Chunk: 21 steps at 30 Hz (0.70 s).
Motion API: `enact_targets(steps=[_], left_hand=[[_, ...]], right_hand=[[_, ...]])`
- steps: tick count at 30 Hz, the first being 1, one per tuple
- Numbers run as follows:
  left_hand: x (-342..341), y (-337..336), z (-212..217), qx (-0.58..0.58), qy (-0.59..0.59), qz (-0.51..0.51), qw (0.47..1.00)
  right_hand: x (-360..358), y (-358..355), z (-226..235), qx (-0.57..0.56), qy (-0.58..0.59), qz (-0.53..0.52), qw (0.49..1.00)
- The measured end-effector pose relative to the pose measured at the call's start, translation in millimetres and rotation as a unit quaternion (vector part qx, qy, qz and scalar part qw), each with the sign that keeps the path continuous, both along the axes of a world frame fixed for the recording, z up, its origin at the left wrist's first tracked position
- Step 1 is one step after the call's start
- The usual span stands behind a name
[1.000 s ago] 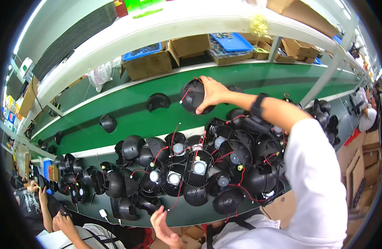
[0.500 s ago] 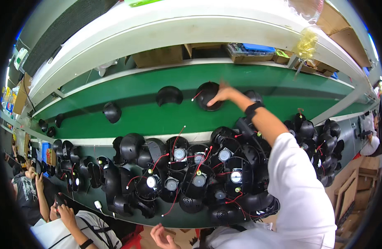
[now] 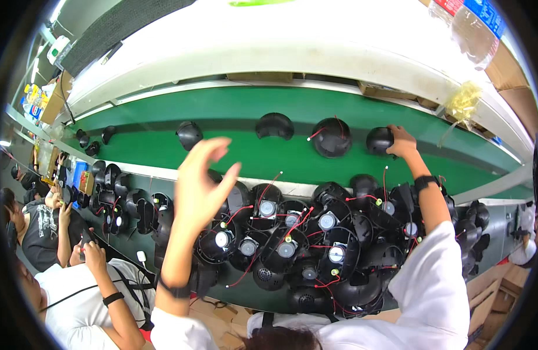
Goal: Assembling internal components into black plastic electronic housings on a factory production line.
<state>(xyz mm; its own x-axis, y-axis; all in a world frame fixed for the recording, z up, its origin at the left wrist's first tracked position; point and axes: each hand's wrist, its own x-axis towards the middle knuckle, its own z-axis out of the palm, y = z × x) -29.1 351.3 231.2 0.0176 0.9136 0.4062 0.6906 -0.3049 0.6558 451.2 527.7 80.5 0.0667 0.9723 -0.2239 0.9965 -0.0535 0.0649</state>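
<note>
My right hand (image 3: 402,142) reaches far out onto the green conveyor belt (image 3: 245,157) and clasps the right side of a black dome-shaped shell (image 3: 378,140) lying there. Just left of it on the belt sits another black shell with a red wire (image 3: 332,137). My left hand (image 3: 200,182) is raised in the air with its fingers spread, holding nothing, above a dense pile of black speaker housings with red wires (image 3: 292,245) on the near bench.
Two more black shells (image 3: 274,125) (image 3: 189,134) lie further left on the belt. A white shelf (image 3: 269,52) runs above it, with a plastic bottle (image 3: 470,29) at top right. Other people (image 3: 88,280) sit at lower left; more housings (image 3: 123,198) line the bench there.
My right hand carried a black shell from above the pile out to the belt, then shifted right along it. My left hand rose from the bench's front edge into the air, fingers spread.
</note>
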Motion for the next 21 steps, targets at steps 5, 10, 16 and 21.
enact_targets(steps=[5, 10, 16, 21], left_hand=[[-1, 162, -134, -0.140, 0.176, -0.024, 0.974], [42, 215, -203, -0.214, 0.307, 0.005, 0.927], [70, 234, -229, -0.181, 0.340, -0.047, 0.922], [65, 199, -204, -0.125, 0.231, -0.089, 0.961]], right_hand=[[-34, -63, 74, 0.221, 0.171, 0.110, 0.954], [-82, -169, 135, 0.175, 0.370, 0.105, 0.906], [-46, -287, 141, 0.089, 0.457, 0.002, 0.885], [-57, -284, 125, 0.110, 0.509, 0.011, 0.853]])
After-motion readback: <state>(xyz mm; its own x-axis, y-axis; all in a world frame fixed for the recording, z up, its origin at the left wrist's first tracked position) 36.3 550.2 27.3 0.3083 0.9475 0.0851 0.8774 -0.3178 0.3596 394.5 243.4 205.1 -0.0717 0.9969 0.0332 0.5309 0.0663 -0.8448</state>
